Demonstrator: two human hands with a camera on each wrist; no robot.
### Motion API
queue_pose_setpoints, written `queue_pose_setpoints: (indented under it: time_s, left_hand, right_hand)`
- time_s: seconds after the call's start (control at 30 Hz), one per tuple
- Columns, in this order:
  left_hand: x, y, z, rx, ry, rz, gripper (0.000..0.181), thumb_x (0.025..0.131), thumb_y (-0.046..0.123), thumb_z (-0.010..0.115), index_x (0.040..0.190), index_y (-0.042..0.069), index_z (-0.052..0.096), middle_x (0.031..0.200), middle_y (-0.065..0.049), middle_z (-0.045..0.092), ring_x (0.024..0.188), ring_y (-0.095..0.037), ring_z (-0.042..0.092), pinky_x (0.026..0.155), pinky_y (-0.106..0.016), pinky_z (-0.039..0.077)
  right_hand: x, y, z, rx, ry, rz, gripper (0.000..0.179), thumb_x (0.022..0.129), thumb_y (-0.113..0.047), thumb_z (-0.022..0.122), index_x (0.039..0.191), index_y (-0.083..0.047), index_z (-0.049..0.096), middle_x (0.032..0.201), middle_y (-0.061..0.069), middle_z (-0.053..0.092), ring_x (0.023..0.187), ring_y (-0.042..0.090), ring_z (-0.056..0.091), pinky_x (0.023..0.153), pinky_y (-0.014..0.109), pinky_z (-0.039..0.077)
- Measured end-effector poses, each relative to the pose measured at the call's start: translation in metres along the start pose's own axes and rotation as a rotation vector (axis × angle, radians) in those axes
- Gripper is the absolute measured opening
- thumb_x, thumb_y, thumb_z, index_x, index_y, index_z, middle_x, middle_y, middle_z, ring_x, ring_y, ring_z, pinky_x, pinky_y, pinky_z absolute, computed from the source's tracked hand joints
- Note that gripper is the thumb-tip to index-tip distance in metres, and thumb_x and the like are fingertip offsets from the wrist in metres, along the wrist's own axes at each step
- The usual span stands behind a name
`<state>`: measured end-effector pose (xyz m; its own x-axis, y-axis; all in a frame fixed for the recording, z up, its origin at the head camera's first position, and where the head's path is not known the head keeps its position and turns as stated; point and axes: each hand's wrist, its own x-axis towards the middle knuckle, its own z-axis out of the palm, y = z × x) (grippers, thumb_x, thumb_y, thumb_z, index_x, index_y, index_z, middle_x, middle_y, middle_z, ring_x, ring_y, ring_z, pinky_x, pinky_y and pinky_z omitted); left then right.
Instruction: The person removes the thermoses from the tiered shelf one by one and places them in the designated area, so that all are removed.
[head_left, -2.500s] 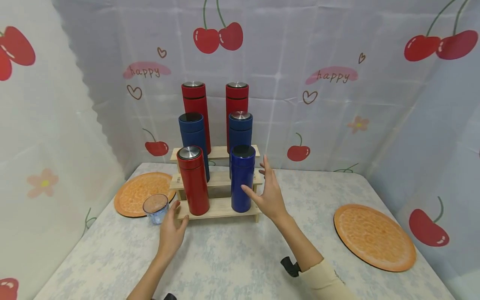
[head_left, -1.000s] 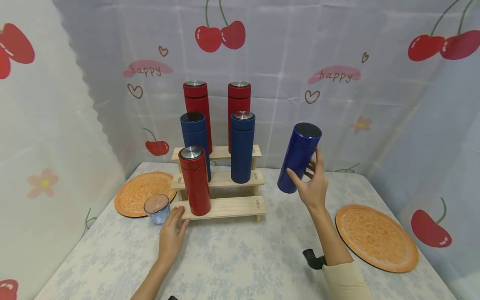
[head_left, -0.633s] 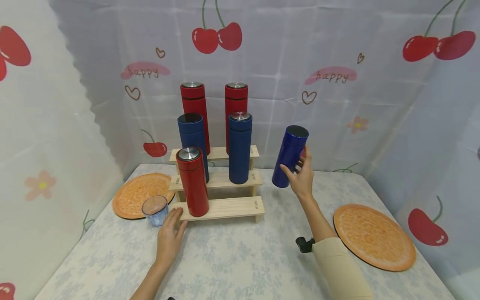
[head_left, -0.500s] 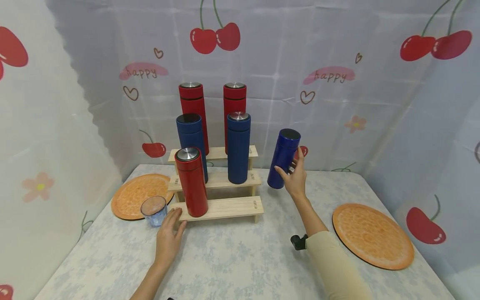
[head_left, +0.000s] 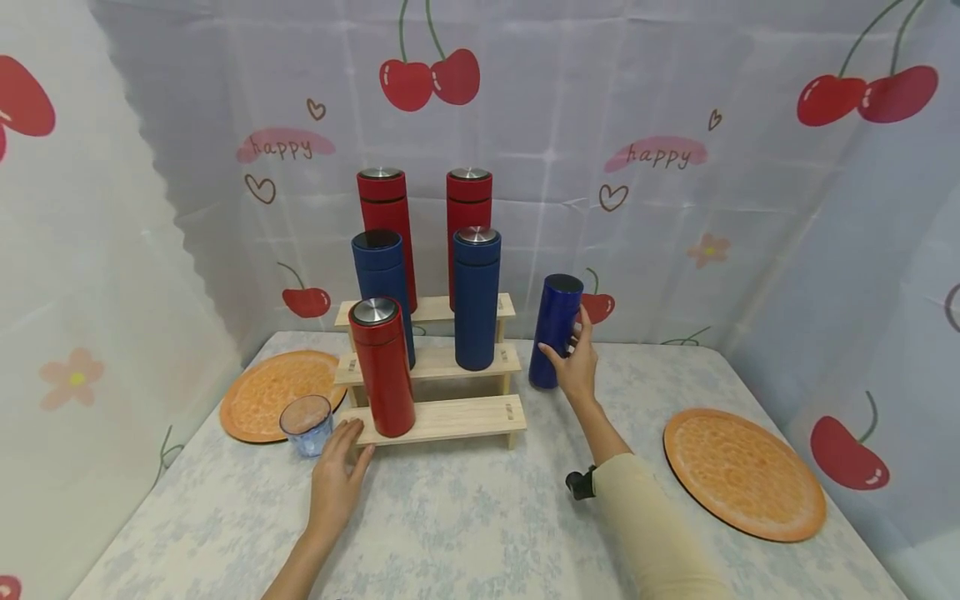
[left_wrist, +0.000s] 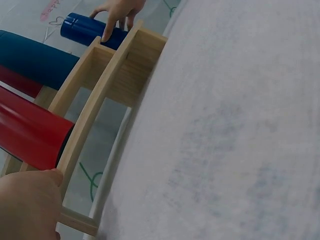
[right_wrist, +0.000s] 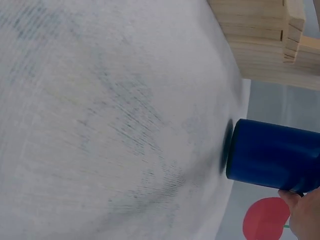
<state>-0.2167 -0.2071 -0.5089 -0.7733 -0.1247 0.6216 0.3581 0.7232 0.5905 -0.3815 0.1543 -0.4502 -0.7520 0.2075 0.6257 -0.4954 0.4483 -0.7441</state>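
Observation:
My right hand grips a glossy dark blue thermos, thumb on its near side. The thermos stands nearly upright right of the stand, its base at or just above the table; in the right wrist view, a dark shadow lies beside the base of the blue thermos. My left hand holds the left front corner of the three-step wooden stand, thumb against the front edge in the left wrist view. Close by, a red thermos with a silver lid occupies the lowest step.
Two blue thermoses, one silver-lidded and one black-lidded, stand on the middle step. Two red thermoses are on the top step. A clear bluish glass sits by my left hand. Round orange-brown mats lie left and right.
My right hand took the blue thermos off the lowest step, carried it right, then brought it down to the table, straightening it. My left hand closed in on the stand's corner.

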Motion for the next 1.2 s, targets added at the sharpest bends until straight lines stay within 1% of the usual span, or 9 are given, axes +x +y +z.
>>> queue_pose_setpoints:
  time_s: [0.13, 0.37, 0.5, 0.6, 0.67, 0.8, 0.93, 1.07, 1.2]
  left_hand:
    - [0.001, 0.000, -0.001, 0.010, -0.010, 0.005, 0.047, 0.082, 0.011, 0.070, 0.125, -0.003, 0.054, 0.130, -0.019, 0.050, 0.126, -0.034, 0.039, 0.098, -0.052, 0.034]
    - [0.000, 0.002, -0.003, 0.025, -0.014, 0.002, 0.048, 0.082, 0.011, 0.071, 0.124, -0.004, 0.054, 0.130, -0.021, 0.049, 0.125, -0.035, 0.039, 0.097, -0.053, 0.035]
    - [0.000, 0.002, -0.003, 0.025, -0.011, 0.000, 0.048, 0.082, 0.010, 0.071, 0.124, -0.004, 0.055, 0.130, -0.020, 0.049, 0.125, -0.035, 0.040, 0.097, -0.053, 0.036]
    - [0.001, 0.001, -0.002, 0.019, -0.012, -0.004, 0.047, 0.082, 0.010, 0.070, 0.124, -0.003, 0.055, 0.130, -0.019, 0.049, 0.125, -0.035, 0.039, 0.097, -0.053, 0.035]
    - [0.000, 0.001, -0.002, 0.019, -0.015, -0.010, 0.047, 0.082, 0.011, 0.070, 0.124, -0.003, 0.055, 0.130, -0.019, 0.049, 0.125, -0.035, 0.039, 0.097, -0.053, 0.036]
    - [-0.003, 0.000, -0.001, 0.026, -0.024, -0.015, 0.046, 0.082, 0.011, 0.070, 0.124, -0.002, 0.055, 0.130, -0.019, 0.050, 0.124, -0.035, 0.040, 0.097, -0.053, 0.036]
    - [-0.005, 0.000, -0.002, 0.037, -0.021, -0.014, 0.047, 0.081, 0.011, 0.071, 0.123, -0.003, 0.056, 0.129, -0.020, 0.050, 0.123, -0.035, 0.041, 0.096, -0.053, 0.037]
    - [-0.004, 0.000, -0.003, 0.039, -0.007, -0.007, 0.047, 0.081, 0.009, 0.071, 0.123, -0.002, 0.056, 0.129, -0.020, 0.050, 0.123, -0.035, 0.042, 0.096, -0.053, 0.037]
    - [0.000, 0.000, -0.003, 0.026, -0.014, 0.003, 0.046, 0.081, 0.008, 0.071, 0.124, -0.003, 0.056, 0.129, -0.020, 0.050, 0.123, -0.036, 0.041, 0.095, -0.054, 0.037]
  right_hand:
    - [-0.002, 0.003, 0.003, -0.007, -0.007, 0.016, 0.091, 0.075, -0.015, 0.077, 0.147, -0.022, 0.020, 0.127, 0.023, 0.049, 0.104, 0.038, 0.056, 0.086, 0.049, 0.047]
    - [-0.006, 0.005, 0.004, 0.008, -0.015, 0.006, 0.092, 0.076, -0.014, 0.076, 0.147, -0.023, 0.019, 0.122, 0.026, 0.051, 0.101, 0.039, 0.057, 0.083, 0.049, 0.049]
    - [-0.008, 0.002, 0.004, -0.014, -0.019, 0.026, 0.090, 0.078, -0.017, 0.075, 0.147, -0.023, 0.018, 0.126, 0.025, 0.049, 0.108, 0.039, 0.054, 0.088, 0.051, 0.046]
    - [-0.009, -0.005, 0.005, -0.031, 0.030, 0.050, 0.086, 0.079, -0.021, 0.074, 0.146, -0.018, 0.020, 0.134, 0.023, 0.044, 0.121, 0.036, 0.045, 0.096, 0.052, 0.038]
    - [-0.010, -0.015, 0.007, -0.028, 0.099, 0.037, 0.081, 0.080, -0.021, 0.073, 0.144, -0.013, 0.023, 0.138, 0.021, 0.040, 0.127, 0.034, 0.038, 0.101, 0.052, 0.032]
    - [-0.012, -0.051, 0.011, 0.017, 0.265, -0.084, 0.070, 0.080, -0.016, 0.070, 0.138, -0.004, 0.032, 0.133, 0.018, 0.040, 0.121, 0.034, 0.036, 0.098, 0.051, 0.030]
    - [-0.014, -0.100, 0.017, 0.073, 0.344, -0.269, 0.059, 0.077, -0.007, 0.066, 0.129, -0.001, 0.040, 0.127, 0.015, 0.042, 0.115, 0.032, 0.038, 0.094, 0.048, 0.032]
    - [-0.020, -0.147, 0.031, 0.168, 0.321, -0.447, 0.048, 0.076, -0.002, 0.064, 0.121, 0.001, 0.047, 0.122, 0.015, 0.049, 0.114, 0.029, 0.043, 0.096, 0.041, 0.035]
    - [-0.033, -0.176, 0.049, 0.265, 0.193, -0.552, 0.047, 0.078, -0.002, 0.064, 0.121, 0.004, 0.047, 0.120, 0.019, 0.050, 0.113, 0.031, 0.048, 0.093, 0.040, 0.041]
